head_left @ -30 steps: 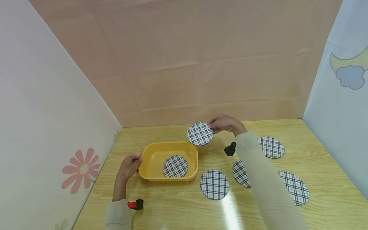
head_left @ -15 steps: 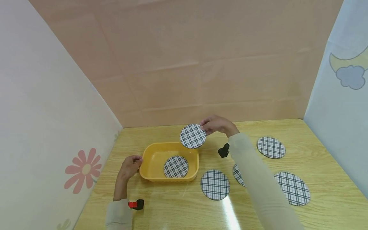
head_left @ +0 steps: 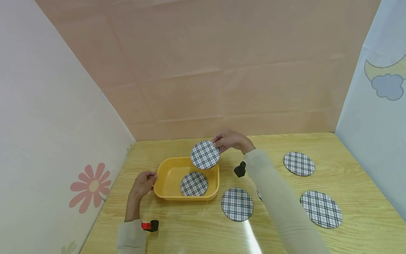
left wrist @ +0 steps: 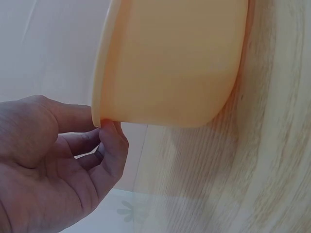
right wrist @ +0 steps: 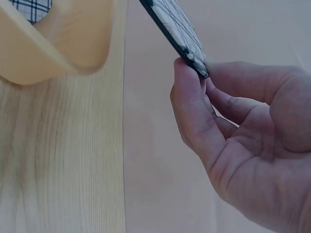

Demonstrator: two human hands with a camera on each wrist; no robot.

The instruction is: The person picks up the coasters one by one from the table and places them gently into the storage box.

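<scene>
- Since the right hand (head_left: 231, 140) only pinches the plaid coaster (head_left: 204, 155) by its rim, I'd guess it's light, thin and stiff.
- Left hand (head_left: 143, 183) grips the yellow tray (head_left: 165, 168) by its lip.

Open tray (head_left: 165, 169) interior beside one plaid disc (head_left: 194, 183), unobstructed above.

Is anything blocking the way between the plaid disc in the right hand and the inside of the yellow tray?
Nothing visible does. The right hand pinches the round plaid coaster in the air above the far rim of the yellow plastic tray. Inside lies only one flat plaid coaster, with bare floor beside it. The left hand grips the tray's left rim.
</scene>
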